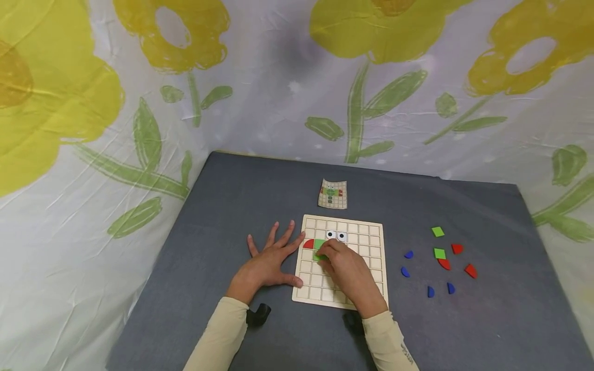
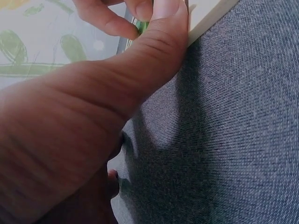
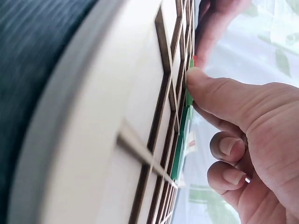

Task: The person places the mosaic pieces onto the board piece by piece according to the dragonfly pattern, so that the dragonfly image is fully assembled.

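Note:
A wooden grid board [image 1: 315, 294] lies on the table under my right hand [image 1: 350, 270], whose thumb and fingers pinch a light green square tile [image 3: 189, 97] down at the board's surface. Alongside that tile, a darker green piece [image 3: 180, 149] shows in the right wrist view. In the head view, a green square [image 1: 318, 243] sits beside a red quarter-circle [image 1: 308, 243], below two white eye tiles [image 1: 330, 235]. My left hand [image 1: 269, 262] is spread flat at the board's left side, its thumb [image 2: 159, 39] and a fingertip at the edge. The right fingers hide the middle cells.
Behind the board lies a picture card [image 1: 333, 202] printed with a coloured pattern. Loose pieces are scattered to the right: green squares [image 1: 438, 232], red quarter-circles [image 1: 471, 271] and several blue half-circles [image 1: 405, 272]. A flower-printed curtain [image 1: 278, 103] hangs along the grey table's [image 1: 241, 190] back edge.

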The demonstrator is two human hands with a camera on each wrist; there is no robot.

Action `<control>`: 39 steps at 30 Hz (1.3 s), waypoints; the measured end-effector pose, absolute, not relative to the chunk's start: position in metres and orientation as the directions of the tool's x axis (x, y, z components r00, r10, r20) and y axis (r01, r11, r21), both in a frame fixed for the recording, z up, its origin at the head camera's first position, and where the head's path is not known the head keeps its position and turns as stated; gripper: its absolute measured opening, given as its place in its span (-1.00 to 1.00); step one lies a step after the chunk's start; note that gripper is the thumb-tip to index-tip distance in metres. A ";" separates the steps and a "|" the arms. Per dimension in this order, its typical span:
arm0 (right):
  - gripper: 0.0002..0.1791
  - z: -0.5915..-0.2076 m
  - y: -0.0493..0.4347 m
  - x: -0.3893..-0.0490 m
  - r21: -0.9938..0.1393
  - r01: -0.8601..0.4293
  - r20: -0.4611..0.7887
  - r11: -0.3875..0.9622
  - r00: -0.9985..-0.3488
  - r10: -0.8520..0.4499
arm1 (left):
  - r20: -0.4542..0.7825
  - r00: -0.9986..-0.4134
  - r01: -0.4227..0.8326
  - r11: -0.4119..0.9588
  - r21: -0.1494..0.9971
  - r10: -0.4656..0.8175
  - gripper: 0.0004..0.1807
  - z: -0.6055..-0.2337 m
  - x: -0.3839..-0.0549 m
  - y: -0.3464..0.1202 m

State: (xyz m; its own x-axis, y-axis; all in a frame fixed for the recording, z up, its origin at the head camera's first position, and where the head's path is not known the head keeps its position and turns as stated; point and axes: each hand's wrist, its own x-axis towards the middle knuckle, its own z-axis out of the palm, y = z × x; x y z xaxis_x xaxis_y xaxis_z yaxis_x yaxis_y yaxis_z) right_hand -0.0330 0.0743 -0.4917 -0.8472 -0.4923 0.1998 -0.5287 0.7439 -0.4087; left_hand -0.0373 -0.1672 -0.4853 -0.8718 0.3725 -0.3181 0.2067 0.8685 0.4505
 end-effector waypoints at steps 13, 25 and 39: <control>-0.84 -0.484 0.110 -0.031 -0.467 -0.462 0.246 0.754 -0.887 -0.391 | -0.315 -0.873 0.197 0.859 0.472 0.373 0.35 -0.486 -0.036 -0.168; -0.82 -0.477 0.181 -0.036 -0.478 -0.263 0.280 0.838 -0.950 -0.138 | -0.314 -0.877 0.192 0.865 0.465 0.363 0.36 -0.485 -0.036 -0.167; -0.70 -0.474 0.270 -0.016 -0.461 0.102 0.127 0.881 -0.976 0.180 | -0.317 -0.875 0.195 0.865 0.462 0.366 0.37 -0.484 -0.036 -0.166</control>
State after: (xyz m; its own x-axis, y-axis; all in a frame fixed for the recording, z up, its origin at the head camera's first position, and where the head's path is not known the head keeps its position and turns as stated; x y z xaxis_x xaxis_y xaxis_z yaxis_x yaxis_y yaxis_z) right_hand -0.0163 0.2699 -0.4737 -0.9755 0.1795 0.1269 0.1022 0.8814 -0.4613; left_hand -0.0359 -0.1661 -0.4838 -0.8749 0.3661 -0.3170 0.1949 0.8654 0.4615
